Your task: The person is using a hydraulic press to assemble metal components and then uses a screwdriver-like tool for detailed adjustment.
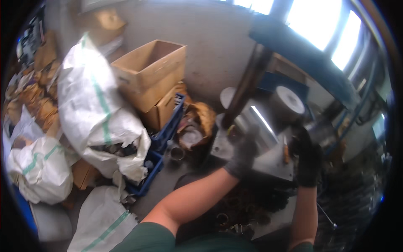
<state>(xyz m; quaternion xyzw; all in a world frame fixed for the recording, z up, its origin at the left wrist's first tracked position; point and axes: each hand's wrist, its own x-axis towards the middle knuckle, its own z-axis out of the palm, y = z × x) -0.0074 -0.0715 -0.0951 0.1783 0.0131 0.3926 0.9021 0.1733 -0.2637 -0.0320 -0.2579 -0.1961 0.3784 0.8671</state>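
Both my hands wear dark gloves and reach over a press-like machine with a pale metal bed plate [272, 166]. My left hand [245, 154] is beside a shiny metal cylinder [260, 126], near the foot of a dark upright column [247, 82]. Its fingers are smeared by motion, so I cannot tell whether they touch the cylinder. My right hand [308, 159] is raised at the right side of the plate, below a pale round ram [289, 103]. Blur hides what its fingers do. Close to its left side stands a small orange-handled tool [286, 152].
A blue crossbeam [306, 61] spans the machine above my hands. On the left stand a large white woven sack [90, 92], a wooden box [149, 67] and blue crates [153, 172]. A torn brown paper sack [197, 122] sits left of the machine. Small dark parts [243, 206] lie below.
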